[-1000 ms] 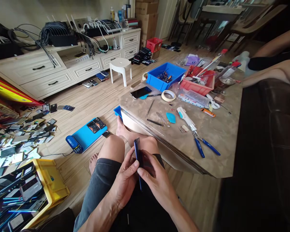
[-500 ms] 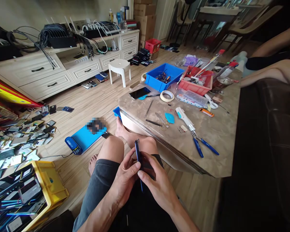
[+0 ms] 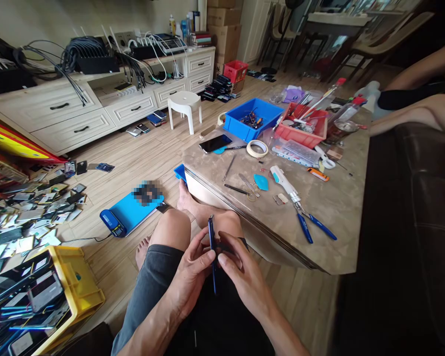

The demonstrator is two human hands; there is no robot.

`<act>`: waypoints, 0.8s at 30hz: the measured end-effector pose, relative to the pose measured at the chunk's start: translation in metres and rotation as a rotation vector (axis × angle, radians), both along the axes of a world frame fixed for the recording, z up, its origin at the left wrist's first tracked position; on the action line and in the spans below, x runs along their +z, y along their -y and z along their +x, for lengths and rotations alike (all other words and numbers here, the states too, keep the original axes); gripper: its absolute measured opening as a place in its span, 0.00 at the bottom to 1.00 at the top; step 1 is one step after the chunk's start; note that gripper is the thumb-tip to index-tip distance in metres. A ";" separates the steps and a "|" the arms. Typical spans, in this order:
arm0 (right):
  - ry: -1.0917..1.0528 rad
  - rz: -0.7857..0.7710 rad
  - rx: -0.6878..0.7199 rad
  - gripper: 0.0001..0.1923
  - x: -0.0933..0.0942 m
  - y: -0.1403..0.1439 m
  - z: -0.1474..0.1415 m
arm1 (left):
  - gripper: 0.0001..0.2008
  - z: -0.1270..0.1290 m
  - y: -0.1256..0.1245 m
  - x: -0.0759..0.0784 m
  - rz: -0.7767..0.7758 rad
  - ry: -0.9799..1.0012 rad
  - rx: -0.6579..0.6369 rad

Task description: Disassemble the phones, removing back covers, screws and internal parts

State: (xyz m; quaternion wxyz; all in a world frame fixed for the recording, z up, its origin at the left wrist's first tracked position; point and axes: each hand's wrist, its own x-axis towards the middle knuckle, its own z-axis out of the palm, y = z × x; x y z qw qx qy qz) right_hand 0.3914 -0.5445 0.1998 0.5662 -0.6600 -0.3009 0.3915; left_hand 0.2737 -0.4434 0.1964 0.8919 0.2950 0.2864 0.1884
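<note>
A marble-topped table (image 3: 341, 207) strewn with tools stands just right of a seated person's knees. Over the lap, the left hand (image 3: 193, 277) and right hand (image 3: 244, 279) both pinch a blue phone (image 3: 211, 247), held edge-on between them, its long axis pointing away from the body.

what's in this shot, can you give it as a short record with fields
setting: person seated at a low table, wooden floor
left hand: grips a blue phone held edge-up over the lap
right hand: on the phone's other side, thumb pressed near its edge
on table: blue pliers, tape roll, dark phone, blue bin, red bin
on floor: blue heating pad, yellow crate of phones, white stool
other person: bare limbs at the upper right
</note>
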 end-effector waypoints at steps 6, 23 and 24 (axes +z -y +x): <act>0.058 0.079 -0.110 0.29 0.004 -0.009 0.016 | 0.31 -0.003 0.005 -0.008 0.137 -0.041 -0.085; 0.114 0.066 -0.150 0.18 0.003 -0.010 0.019 | 0.30 -0.004 0.010 -0.013 0.158 -0.044 -0.136; 0.098 0.059 -0.156 0.18 0.004 -0.009 0.019 | 0.31 -0.004 0.010 -0.014 0.159 -0.048 -0.136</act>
